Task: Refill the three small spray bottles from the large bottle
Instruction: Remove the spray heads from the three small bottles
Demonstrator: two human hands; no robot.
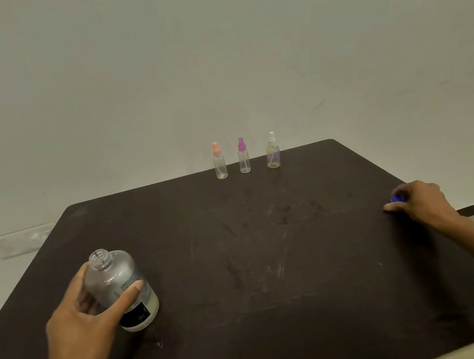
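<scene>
The large clear bottle (117,284) stands uncapped at the table's near left, with a dark label low on its side. My left hand (80,318) grips its body, thumb across the front. Three small spray bottles stand in a row at the far edge: one with an orange top (219,161), one with a purple top (243,156), one with a white top (272,151). At the right edge my right hand (418,203) pinches a small blue cap (397,199) just at the table surface.
The dark table (269,264) bears scratches and smudges in its middle. A pale wall rises behind it. A white socket plate (18,241) sits low on the wall at the left. Floor shows past the table's right edge.
</scene>
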